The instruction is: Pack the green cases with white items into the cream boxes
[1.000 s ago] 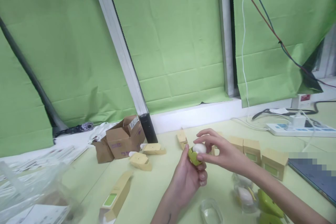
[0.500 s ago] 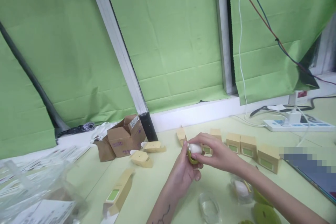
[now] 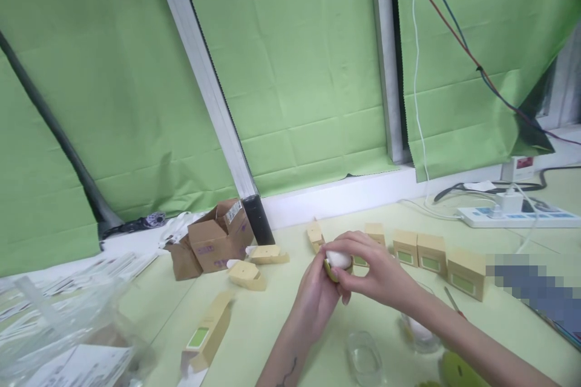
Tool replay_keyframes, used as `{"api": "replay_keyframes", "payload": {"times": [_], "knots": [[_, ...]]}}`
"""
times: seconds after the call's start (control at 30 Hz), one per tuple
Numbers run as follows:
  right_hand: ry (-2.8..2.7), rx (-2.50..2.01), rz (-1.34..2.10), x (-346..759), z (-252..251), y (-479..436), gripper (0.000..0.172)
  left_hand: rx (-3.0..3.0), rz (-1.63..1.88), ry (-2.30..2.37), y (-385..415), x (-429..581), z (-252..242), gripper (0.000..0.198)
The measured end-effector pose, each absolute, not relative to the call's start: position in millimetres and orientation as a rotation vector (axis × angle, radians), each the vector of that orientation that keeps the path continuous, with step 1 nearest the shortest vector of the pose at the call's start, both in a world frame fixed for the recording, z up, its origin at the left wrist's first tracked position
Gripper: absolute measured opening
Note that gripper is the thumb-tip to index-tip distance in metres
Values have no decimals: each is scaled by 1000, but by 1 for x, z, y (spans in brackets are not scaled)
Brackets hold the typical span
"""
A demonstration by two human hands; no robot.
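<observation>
Close together above the table, both my hands hold a small rounded white piece sitting in a yellow-green cover. My left hand wraps the cover from the left and below. From the right, my right hand pinches the piece, its thumb on the front and its fingers over the top. The fingers hide part of both pieces. Below the hands lies a clear plastic shell. Under my right forearm, another clear package has something white inside. Green rounded pieces lie at the bottom edge.
Several small yellow boxes stand behind my right hand. Opened yellow boxes lie to the left, near a brown carton and a black cylinder. A power strip is at right, clear plastic bags at left.
The white piece has tilted slightly and appears lower in the green cover. My left fingers have curled in beneath it. A thin tool with a red end now shows beside my right forearm.
</observation>
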State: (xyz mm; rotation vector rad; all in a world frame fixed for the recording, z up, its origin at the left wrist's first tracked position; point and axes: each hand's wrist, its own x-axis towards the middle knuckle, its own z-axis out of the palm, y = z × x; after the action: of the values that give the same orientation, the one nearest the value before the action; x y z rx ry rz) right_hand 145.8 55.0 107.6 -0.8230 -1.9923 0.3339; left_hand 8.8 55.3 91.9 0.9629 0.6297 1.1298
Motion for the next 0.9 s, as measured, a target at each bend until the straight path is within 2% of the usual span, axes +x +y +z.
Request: {"api": "replay_keyframes", "payload": {"times": [0.23, 0.43, 0.73, 0.9], "knots": [[-2138, -756, 226, 151, 113, 51, 34, 877, 1036, 654, 54, 6, 93, 37], [-2248, -682, 245, 159, 119, 50, 32, 1044, 990, 750, 53, 6, 91, 35], [-2207, -764, 228, 155, 120, 45, 32, 964, 1125, 926, 47, 15, 89, 24], [-2143, -829, 303, 152, 123, 40, 28, 989, 1053, 576, 49, 11, 88, 29]]}}
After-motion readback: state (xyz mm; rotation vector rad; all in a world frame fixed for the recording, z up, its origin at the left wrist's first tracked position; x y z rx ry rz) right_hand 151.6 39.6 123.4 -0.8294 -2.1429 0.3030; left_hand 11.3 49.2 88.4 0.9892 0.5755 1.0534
